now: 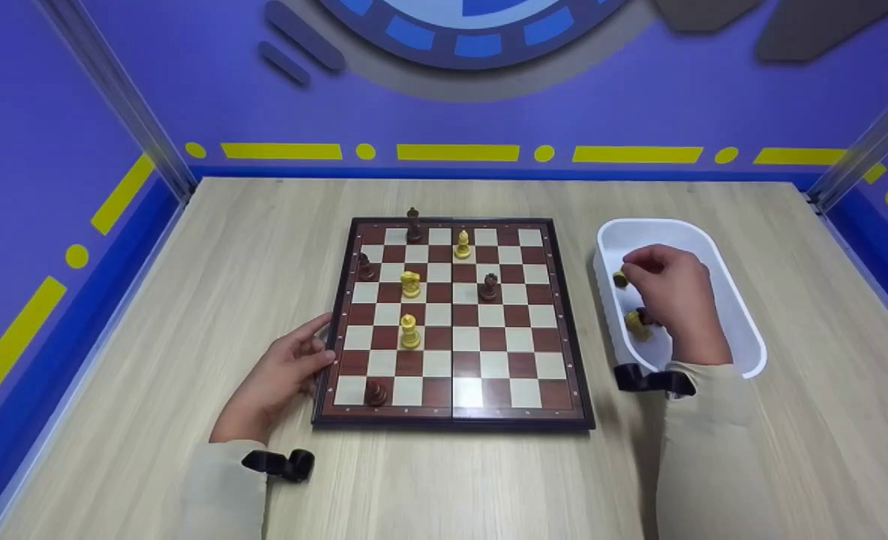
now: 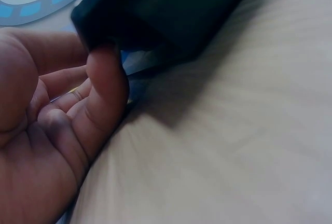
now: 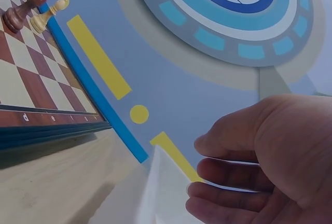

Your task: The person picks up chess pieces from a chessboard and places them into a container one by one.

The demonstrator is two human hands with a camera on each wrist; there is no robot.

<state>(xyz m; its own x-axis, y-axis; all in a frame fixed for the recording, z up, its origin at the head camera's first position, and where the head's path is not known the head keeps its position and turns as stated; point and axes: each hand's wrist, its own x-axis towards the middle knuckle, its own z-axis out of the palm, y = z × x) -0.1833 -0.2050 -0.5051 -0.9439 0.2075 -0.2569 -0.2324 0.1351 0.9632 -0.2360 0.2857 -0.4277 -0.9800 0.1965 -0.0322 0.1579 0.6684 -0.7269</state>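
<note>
My left hand (image 1: 275, 382) grips the left edge of the chessboard (image 1: 478, 386), with thumb and fingers at its dark rim. In the left wrist view the thumb (image 2: 106, 79) touches the dark board edge. Over the white tray (image 1: 733, 300) hangs my right hand (image 1: 673, 292), fingers bent and thumb near them. The right wrist view shows nothing between thumb (image 3: 223, 133) and fingers. Just below the fingertips, a small yellow chess piece (image 1: 620, 279) shows its dark base. More yellow and dark pieces (image 1: 639, 326) lie in the tray, partly hidden by the hand.
On the board stand a yellow bishop (image 1: 463, 245), a yellow knight (image 1: 410, 284), another yellow piece (image 1: 409, 332) and several dark pieces, among them a tall one (image 1: 414, 226) and a crowned one (image 1: 489, 287). Blue panels (image 1: 489, 112) wall in the wooden table (image 1: 264, 247).
</note>
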